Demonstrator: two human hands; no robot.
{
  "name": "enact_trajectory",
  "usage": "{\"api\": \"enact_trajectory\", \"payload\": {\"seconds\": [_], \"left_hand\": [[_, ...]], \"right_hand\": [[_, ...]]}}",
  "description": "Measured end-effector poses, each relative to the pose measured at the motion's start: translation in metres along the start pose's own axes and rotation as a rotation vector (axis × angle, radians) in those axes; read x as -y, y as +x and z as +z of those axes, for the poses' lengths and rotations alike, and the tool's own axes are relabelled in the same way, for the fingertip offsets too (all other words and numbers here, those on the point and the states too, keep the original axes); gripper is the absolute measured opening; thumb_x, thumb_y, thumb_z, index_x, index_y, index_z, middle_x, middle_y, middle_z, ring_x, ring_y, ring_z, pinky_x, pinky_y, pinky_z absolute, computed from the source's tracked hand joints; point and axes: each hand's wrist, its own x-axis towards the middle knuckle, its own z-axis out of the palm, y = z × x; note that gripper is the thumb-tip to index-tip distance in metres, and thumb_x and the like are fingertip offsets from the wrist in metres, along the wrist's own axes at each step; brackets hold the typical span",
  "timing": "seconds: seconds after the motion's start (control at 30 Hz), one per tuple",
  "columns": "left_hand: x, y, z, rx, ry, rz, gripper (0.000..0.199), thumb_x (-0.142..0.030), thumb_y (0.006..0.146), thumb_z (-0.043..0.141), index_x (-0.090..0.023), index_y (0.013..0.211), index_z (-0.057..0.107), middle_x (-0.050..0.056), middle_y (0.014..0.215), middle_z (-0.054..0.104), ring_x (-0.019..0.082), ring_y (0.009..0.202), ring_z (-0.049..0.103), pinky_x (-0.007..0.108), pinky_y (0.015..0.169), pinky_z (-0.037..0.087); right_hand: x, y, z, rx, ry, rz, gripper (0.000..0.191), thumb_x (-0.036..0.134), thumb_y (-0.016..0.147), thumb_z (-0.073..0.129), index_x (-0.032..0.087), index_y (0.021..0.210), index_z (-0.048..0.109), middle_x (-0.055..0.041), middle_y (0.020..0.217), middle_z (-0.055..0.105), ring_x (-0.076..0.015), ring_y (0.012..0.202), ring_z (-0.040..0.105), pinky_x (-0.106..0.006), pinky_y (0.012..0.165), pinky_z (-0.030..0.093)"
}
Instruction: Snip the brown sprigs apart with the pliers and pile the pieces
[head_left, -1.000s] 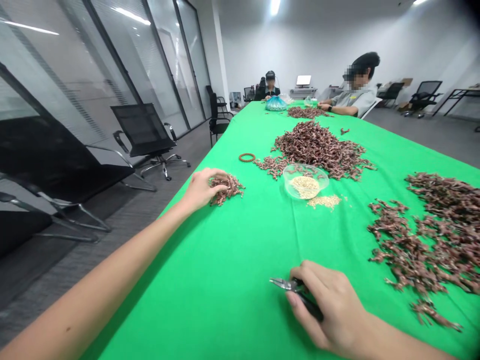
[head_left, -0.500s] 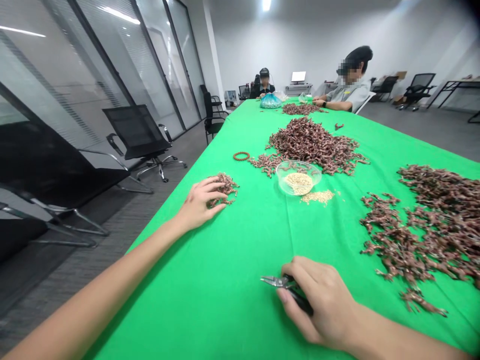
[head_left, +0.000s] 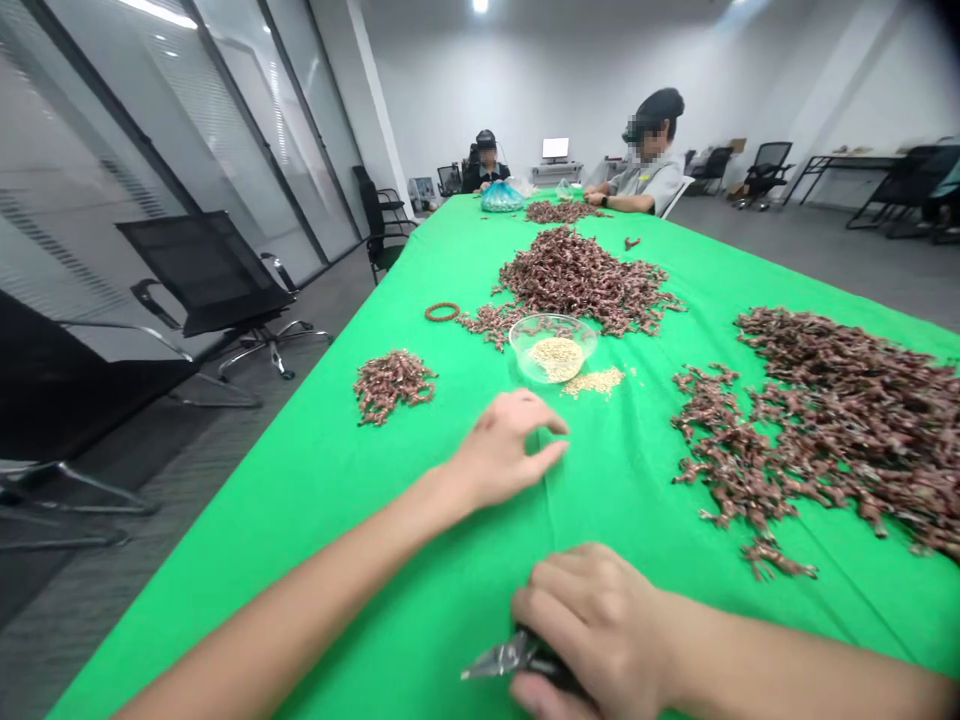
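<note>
My left hand (head_left: 510, 445) hovers over the green cloth with thumb and fingers apart, nothing visible between them. Low in the view, my right hand (head_left: 600, 630) grips a pair of pliers (head_left: 499, 658) with dark handles; their pointed metal jaws face left. Left of my left hand lies a small heap of brown figurines (head_left: 392, 386). Beyond it stands a clear plastic bowl (head_left: 525, 365) with pale, grain-like bits (head_left: 556, 357) inside. More of these bits (head_left: 596, 382) lie spilled beside the bowl. A larger pile of brown figurines (head_left: 847, 410) spreads on the right.
A big mound of figurines (head_left: 574, 275) rises behind the bowl, with a brown ring (head_left: 442, 312) to its left. Farther back are a blue plastic bag (head_left: 502, 196) and two people (head_left: 637, 185) seated at the table. Black chairs (head_left: 206, 270) stand along the left.
My left hand has left the small heap and moved right across the cloth. My right hand with the pliers is lower and farther left. The view has turned slightly right.
</note>
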Motion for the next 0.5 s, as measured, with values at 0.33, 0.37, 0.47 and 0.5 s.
{"api": "enact_trajectory", "payload": {"seconds": [0.33,0.37,0.47,0.5], "left_hand": [[-0.067,0.074,0.095,0.166,-0.096,0.233,0.031,-0.038,0.081,0.073,-0.019,0.105,0.07,0.014,0.13,0.065,0.03,0.135,0.045,0.05,0.106,0.038],[-0.067,0.075,0.098,0.165,-0.094,0.224,0.028,-0.038,0.083,0.071,-0.018,0.103,0.07,0.014,0.128,0.066,0.03,0.134,0.045,0.05,0.105,0.038],[-0.06,0.07,0.096,0.142,-0.085,0.173,0.017,-0.032,0.087,0.067,-0.019,0.097,0.072,0.011,0.12,0.069,0.029,0.129,0.048,0.047,0.102,0.04],[-0.056,0.067,0.092,0.133,-0.081,0.151,0.013,-0.029,0.089,0.066,-0.02,0.096,0.072,0.01,0.116,0.07,0.028,0.125,0.051,0.046,0.1,0.041]], "right_hand": [[-0.005,0.0,0.007,0.011,-0.136,-0.094,0.047,0.055,0.096,0.041,0.02,0.067,0.052,0.0032,0.051,0.049,-0.0109,0.042,0.042,-0.032,0.04,0.016],[-0.006,0.0,0.008,0.011,-0.14,-0.097,0.05,0.06,0.095,0.04,0.02,0.067,0.052,0.0031,0.051,0.049,-0.0108,0.042,0.042,-0.031,0.04,0.015],[-0.008,0.0,0.009,0.005,-0.148,-0.106,0.059,0.07,0.093,0.034,0.02,0.067,0.051,0.0033,0.051,0.048,-0.0104,0.041,0.04,-0.031,0.04,0.016],[-0.008,0.0,0.008,0.004,-0.148,-0.106,0.059,0.07,0.093,0.034,0.02,0.067,0.051,0.0033,0.051,0.048,-0.0103,0.041,0.04,-0.031,0.04,0.016]]}}
